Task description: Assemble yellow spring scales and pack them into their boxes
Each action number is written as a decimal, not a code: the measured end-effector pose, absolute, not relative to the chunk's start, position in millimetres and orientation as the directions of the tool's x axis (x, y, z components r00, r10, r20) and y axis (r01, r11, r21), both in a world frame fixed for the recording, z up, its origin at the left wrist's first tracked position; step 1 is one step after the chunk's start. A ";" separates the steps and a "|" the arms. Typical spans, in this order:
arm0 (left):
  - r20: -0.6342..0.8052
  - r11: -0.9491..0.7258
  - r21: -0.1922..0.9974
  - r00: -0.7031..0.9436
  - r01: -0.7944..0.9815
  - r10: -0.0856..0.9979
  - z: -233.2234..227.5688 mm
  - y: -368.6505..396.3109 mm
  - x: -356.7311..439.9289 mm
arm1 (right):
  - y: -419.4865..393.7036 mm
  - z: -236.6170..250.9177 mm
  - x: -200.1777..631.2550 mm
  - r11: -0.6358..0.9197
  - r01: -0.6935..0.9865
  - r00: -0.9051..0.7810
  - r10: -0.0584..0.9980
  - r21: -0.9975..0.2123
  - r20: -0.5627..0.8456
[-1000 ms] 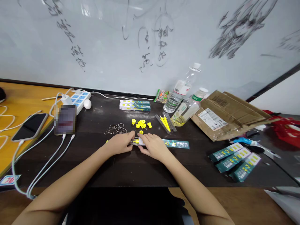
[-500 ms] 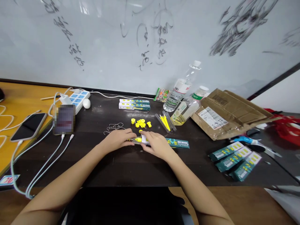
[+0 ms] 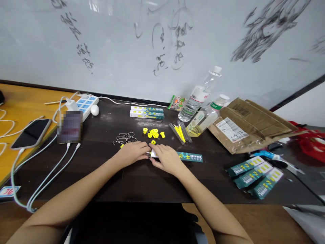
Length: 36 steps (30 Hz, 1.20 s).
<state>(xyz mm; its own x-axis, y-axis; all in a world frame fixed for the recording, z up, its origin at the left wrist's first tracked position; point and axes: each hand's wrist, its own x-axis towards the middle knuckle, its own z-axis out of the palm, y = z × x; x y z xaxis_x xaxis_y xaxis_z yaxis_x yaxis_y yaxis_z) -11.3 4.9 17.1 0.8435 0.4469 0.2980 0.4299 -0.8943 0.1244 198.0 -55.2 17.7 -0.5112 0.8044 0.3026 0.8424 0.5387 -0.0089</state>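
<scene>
My right hand is closed around a long, thin teal carton lying flat on the dark table, its white end facing left. My left hand is closed at that end, its fingertips nearly meeting those of my right. Between them shows a sliver of a slim spring scale, held by my left hand at the carton's mouth; most of it is hidden. Just beyond the hands lie several small yellow caps. Bent wire hooks lie behind my left hand.
Clear tubes with yellow rods lie near two bottles. Two cartons rest at the back, several more at right by a cardboard parcel. A power strip, phone and cables occupy the left.
My left hand has moved right, up against the carton. The spring scale's yellow part, visible before between the hands, is now hidden. The view has shifted slightly.
</scene>
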 end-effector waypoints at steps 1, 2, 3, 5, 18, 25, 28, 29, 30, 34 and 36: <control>0.312 -0.890 0.142 0.833 0.434 0.456 17.3 4.0 -11.0 | -55.2 16.8 196.3 0.536 0.844 -0.511 0.803 0.006 0.307; 0.325 -0.882 0.168 0.820 0.439 0.471 18.1 3.0 -10.9 | -55.1 15.9 194.9 0.528 0.849 -0.507 0.803 0.021 0.313; 0.336 -0.876 0.193 0.809 0.442 0.482 19.5 2.3 -11.1 | -55.0 15.1 193.8 0.521 0.853 -0.503 0.804 0.032 0.318; 0.356 -0.875 0.211 0.799 0.437 0.485 23.8 1.3 -12.0 | -54.6 14.2 192.7 0.506 0.862 -0.490 0.808 0.041 0.326; 0.827 -0.837 0.236 0.350 0.494 0.440 20.2 4.7 -14.1 | -51.6 35.1 220.6 0.272 0.883 0.030 0.780 -0.382 0.625; 0.715 -0.861 0.465 0.486 0.206 0.503 24.4 -5.7 2.8 | -43.0 57.0 195.4 0.461 0.693 0.080 0.715 -0.554 0.695; 0.779 -0.873 0.471 0.403 0.130 0.480 44.3 -2.8 7.1 | -32.2 66.0 168.1 0.548 0.543 0.051 0.736 -0.637 0.676; 0.798 -0.874 0.470 0.366 0.122 0.480 53.8 0.0 8.5 | -27.5 68.9 158.9 0.566 0.497 0.054 0.737 -0.658 0.674; 0.821 -0.878 0.466 0.316 0.112 0.476 64.0 3.5 10.0 | -22.5 71.5 150.3 0.583 0.450 0.063 0.735 -0.676 0.675; 0.843 -0.858 0.501 0.159 0.114 0.513 98.8 21.2 17.9 | -5.1 74.9 128.4 0.622 0.315 0.106 0.727 -0.717 0.678; 0.842 -0.856 0.503 0.155 0.116 0.516 105.8 28.1 21.9 | -1.1 71.5 126.3 0.620 0.289 0.130 0.730 -0.730 0.671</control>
